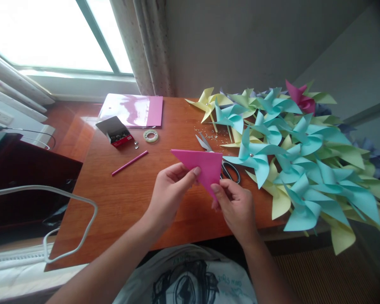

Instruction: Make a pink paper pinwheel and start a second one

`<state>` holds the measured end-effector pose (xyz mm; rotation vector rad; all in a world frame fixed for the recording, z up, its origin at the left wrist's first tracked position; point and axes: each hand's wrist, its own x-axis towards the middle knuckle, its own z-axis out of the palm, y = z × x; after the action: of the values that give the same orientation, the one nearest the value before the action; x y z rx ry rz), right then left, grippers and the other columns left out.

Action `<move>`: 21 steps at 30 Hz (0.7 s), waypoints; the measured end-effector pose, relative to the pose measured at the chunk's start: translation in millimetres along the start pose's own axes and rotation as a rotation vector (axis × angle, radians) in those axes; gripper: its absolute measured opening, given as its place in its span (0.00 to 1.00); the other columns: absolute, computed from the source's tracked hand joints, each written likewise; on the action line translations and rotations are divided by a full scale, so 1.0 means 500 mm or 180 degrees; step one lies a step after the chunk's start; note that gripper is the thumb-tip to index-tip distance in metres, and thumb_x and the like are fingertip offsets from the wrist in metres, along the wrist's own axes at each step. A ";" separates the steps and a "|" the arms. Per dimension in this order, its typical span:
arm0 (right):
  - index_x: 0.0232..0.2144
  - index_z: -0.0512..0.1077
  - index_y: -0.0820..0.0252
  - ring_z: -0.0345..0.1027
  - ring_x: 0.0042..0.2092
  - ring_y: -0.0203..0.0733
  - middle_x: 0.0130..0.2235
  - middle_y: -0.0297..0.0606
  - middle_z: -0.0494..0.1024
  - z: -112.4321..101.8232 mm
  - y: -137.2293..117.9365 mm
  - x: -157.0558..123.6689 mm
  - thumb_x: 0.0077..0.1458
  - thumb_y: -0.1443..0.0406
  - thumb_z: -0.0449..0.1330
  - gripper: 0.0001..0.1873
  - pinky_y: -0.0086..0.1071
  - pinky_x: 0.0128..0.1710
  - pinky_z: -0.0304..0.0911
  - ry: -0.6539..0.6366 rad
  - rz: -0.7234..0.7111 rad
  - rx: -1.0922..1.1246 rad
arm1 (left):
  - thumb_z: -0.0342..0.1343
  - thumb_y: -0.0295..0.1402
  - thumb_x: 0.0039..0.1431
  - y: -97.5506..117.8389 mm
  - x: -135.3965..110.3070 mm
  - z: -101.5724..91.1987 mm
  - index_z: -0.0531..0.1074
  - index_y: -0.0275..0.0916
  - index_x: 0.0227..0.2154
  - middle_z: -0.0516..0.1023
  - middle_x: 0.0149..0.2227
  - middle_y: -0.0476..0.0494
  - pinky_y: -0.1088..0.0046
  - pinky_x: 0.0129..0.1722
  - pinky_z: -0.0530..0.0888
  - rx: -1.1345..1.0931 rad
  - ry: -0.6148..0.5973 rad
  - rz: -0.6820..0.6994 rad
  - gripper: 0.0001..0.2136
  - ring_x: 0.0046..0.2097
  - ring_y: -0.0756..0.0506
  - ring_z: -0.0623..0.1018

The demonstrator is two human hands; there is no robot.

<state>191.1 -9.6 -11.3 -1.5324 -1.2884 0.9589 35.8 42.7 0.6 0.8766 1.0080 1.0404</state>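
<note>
A pink sheet of paper [202, 164], folded into a triangle, is held up over the front of the table between both hands. My left hand [174, 185] pinches its left side, thumb on top and fingers behind. Near the lower right edge, my right hand [232, 200] grips the same paper between thumb and fingers. Partly hidden behind the paper lies a pair of scissors [231, 172] with dark handles, its blades pointing away. A pink pencil-like stick [129, 163] rests on the table left of my hands.
Many paper pinwheels [256, 156] in turquoise, yellow, green and pink crowd the right side. At the back left are pink sheets in a glossy sleeve [129, 109], an open red box [117, 135] and a tape roll [150, 135]. A white cable [93, 211] loops over the table's left edge.
</note>
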 end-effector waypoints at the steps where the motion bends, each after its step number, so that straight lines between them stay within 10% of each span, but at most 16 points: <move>1: 0.31 0.75 0.58 0.70 0.22 0.38 0.20 0.31 0.74 -0.007 0.003 0.004 0.63 0.53 0.59 0.16 0.28 0.23 0.65 -0.0020 -0.0033 -0.0052 | 0.67 0.34 0.54 0.006 0.005 0.001 0.78 0.35 0.28 0.76 0.26 0.49 0.79 0.31 0.68 0.0048 -0.0008 0.0071 0.07 0.29 0.52 0.71; 7: 0.42 0.75 0.59 0.74 0.45 0.52 0.44 0.47 0.79 -0.052 0.055 0.048 0.63 0.60 0.59 0.11 0.43 0.45 0.70 0.0533 -0.0815 -0.1849 | 0.67 0.34 0.53 0.052 0.052 -0.017 0.78 0.35 0.25 0.76 0.24 0.50 0.78 0.30 0.69 0.0403 -0.0175 0.0221 0.08 0.28 0.52 0.72; 12: 0.49 0.72 0.62 0.71 0.48 0.58 0.46 0.52 0.77 -0.039 0.076 0.062 0.61 0.61 0.59 0.16 0.49 0.48 0.67 0.0423 -0.0946 -0.2816 | 0.67 0.39 0.53 0.048 0.093 -0.033 0.79 0.35 0.29 0.80 0.28 0.45 0.76 0.32 0.71 0.0711 -0.0309 0.0276 0.11 0.30 0.48 0.76; 21: 0.44 0.74 0.61 0.76 0.41 0.54 0.44 0.49 0.80 -0.015 0.038 0.060 0.53 0.62 0.62 0.16 0.46 0.43 0.72 0.0696 -0.0569 -0.2032 | 0.67 0.41 0.51 0.037 0.097 -0.057 0.79 0.35 0.30 0.80 0.28 0.46 0.74 0.33 0.73 0.0738 -0.0137 0.0349 0.13 0.32 0.47 0.77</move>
<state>208.6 17.7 -27.9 -1.8874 -1.6239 0.2526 12.5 97.2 -2.5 1.1500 1.0676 1.0047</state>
